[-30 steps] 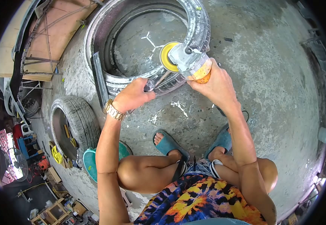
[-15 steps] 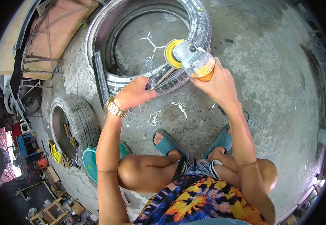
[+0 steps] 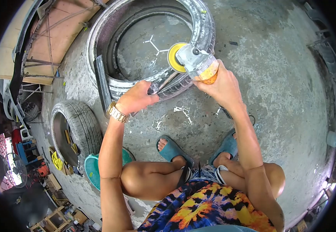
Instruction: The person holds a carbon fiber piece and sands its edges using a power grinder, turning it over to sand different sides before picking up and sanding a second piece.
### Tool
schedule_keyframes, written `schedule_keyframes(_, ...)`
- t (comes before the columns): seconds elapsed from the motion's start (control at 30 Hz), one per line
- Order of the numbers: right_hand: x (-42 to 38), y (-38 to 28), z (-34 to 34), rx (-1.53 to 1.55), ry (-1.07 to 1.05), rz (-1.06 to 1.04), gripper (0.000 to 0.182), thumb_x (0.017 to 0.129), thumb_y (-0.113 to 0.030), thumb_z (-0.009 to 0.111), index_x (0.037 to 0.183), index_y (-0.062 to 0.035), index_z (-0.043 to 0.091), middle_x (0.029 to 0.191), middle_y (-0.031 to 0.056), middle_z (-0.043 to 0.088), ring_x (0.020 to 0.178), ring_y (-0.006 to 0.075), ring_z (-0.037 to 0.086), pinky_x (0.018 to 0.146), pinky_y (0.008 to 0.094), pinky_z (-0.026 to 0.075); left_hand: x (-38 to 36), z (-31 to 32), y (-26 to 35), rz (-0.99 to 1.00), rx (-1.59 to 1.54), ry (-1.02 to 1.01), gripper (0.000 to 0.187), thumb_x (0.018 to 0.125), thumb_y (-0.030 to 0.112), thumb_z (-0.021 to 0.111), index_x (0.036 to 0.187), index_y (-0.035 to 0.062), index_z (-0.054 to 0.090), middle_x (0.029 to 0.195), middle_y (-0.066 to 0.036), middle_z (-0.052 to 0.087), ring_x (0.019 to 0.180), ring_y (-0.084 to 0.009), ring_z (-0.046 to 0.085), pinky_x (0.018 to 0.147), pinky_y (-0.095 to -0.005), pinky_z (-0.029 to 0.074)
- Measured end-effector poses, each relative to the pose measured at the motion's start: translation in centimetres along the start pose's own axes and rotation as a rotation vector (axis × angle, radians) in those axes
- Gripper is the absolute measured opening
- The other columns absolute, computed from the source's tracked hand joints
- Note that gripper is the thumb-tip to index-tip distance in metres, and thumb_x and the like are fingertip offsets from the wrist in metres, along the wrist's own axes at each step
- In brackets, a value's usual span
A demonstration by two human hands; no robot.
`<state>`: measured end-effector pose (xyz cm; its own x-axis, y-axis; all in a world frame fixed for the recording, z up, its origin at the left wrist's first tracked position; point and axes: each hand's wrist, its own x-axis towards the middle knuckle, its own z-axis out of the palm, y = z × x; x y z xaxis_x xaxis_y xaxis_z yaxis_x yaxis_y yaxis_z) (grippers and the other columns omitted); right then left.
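Note:
My right hand is closed round the orange body of an angle grinder. Its yellow disc faces left, over the near rim of a tire lying flat on the floor. In my left hand, closed in a grip, is the dark handle of a thin-shafted tool. The shaft slants up and right, its far end right at the disc's lower edge. My fingers hide part of the handle. Beside my left hand, a dark rubber strip leans against the tire.
A second tire stands on the left, with a yellow cloth near it. The green basin sits beside my left knee. Wooden panels on a metal frame rise at upper left; tools and boxes crowd the lower left.
The view has shifted slightly. The grinder and the thin-shafted tool keep nearly the same place against each other, with the disc a touch lower over the tire.

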<state>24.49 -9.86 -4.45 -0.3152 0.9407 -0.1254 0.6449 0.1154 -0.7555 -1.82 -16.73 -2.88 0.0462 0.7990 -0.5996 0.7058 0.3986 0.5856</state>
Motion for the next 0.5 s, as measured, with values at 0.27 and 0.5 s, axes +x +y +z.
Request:
schedule_keyframes(0.27,0.07,0.51,0.26,0.004,0.011,-0.06,0.061,0.073,-0.04,0.079,0.111,0.0,0.054,0.093,0.0215,0.071,0.091,0.039,0.068,0.079,0.045,0.053,0.13,-0.07,-0.06,0.006,0.01,-0.006,0.032,0.079,0.02,0.067,0.092,-0.0092,0.061,0.072,-0.015,0.064,0.059,-0.0205,0.064,0.054,-0.0335,0.052)
schedule_keyframes(0.5,-0.09,-0.27,-0.09,0.027,-0.022,-0.032,0.058,0.072,-0.037,0.08,0.109,0.0004,0.056,0.096,0.0213,0.07,0.094,0.0389,0.067,0.081,0.0443,0.051,0.29,0.25,-0.57,0.033,0.065,0.03,0.036,0.077,0.023,0.067,0.088,-0.011,0.061,0.075,-0.022,0.064,0.066,-0.0297,0.066,0.063,-0.0397,0.052)
